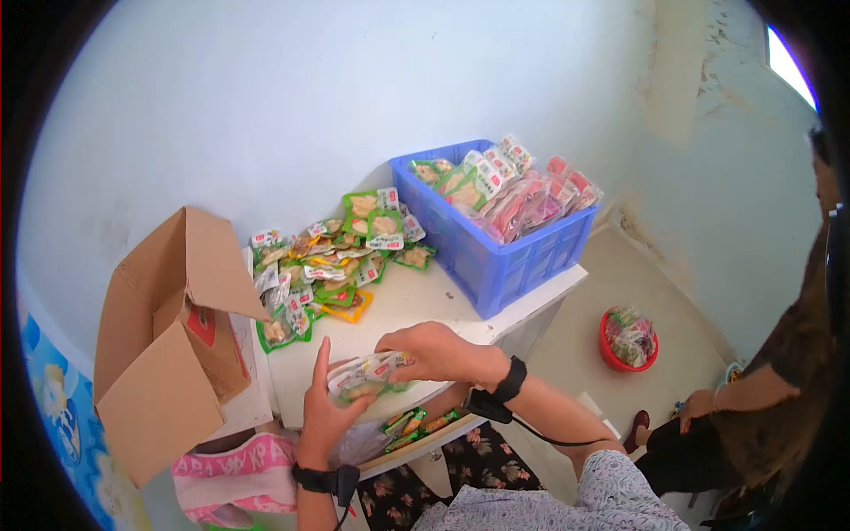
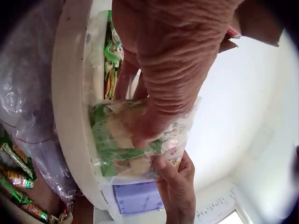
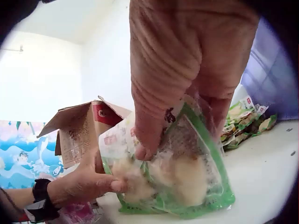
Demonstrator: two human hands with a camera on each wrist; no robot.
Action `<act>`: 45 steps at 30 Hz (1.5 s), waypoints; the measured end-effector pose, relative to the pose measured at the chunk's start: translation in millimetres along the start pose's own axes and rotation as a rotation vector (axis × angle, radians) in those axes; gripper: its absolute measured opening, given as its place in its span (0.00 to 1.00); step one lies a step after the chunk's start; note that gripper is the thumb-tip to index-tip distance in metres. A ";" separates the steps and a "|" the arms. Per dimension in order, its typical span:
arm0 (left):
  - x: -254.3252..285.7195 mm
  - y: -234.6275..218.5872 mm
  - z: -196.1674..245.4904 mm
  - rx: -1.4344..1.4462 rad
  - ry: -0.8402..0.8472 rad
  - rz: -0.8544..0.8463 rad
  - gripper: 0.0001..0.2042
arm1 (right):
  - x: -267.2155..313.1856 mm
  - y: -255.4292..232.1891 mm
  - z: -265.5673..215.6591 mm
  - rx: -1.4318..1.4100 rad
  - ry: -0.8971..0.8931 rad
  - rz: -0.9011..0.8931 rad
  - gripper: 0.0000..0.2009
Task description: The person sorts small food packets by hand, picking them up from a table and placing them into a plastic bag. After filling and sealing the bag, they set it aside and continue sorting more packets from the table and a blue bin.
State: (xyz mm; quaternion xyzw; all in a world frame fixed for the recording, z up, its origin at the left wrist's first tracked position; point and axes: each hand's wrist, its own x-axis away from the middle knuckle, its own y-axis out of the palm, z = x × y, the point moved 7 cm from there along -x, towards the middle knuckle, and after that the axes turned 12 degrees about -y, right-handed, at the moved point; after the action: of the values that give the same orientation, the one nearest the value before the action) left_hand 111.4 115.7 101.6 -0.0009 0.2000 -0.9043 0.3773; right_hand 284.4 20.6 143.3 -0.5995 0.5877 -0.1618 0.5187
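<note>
Over the table's front edge, both hands hold a small bunch of clear, green-edged snack pouches (image 1: 367, 376) with pale pieces inside. My left hand (image 1: 328, 414) grips one end, its thumb across the front and its fingers behind, as the left wrist view shows. From the other end my right hand (image 1: 447, 354) grips the pouches, thumb (image 3: 146, 150) on the printed face. Behind the hands lies a heap of similar pouches (image 1: 332, 265), a few with yellow edges. To its right stands a blue crate (image 1: 496, 274) packed with green and pink pouches.
An open cardboard box (image 1: 159, 354) stands at the left. Below the hands, an open drawer (image 1: 416, 456) holds green-and-orange packets and clear plastic. A red basin (image 1: 630, 363) with packets sits on the floor at right, near another person (image 1: 753, 425). Pink cloth (image 1: 239, 478) hangs below the box.
</note>
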 end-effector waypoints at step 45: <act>6.3 23.3 -33.5 -0.038 0.078 -0.060 0.61 | 13.1 -298.1 113.7 0.519 0.511 0.845 0.19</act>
State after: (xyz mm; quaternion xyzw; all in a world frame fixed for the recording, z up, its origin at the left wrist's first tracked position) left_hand 117.7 108.7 61.4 0.0214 0.2314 -0.9107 0.3416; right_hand 539.2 -9.9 333.3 -0.1059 0.8249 -0.2195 0.5100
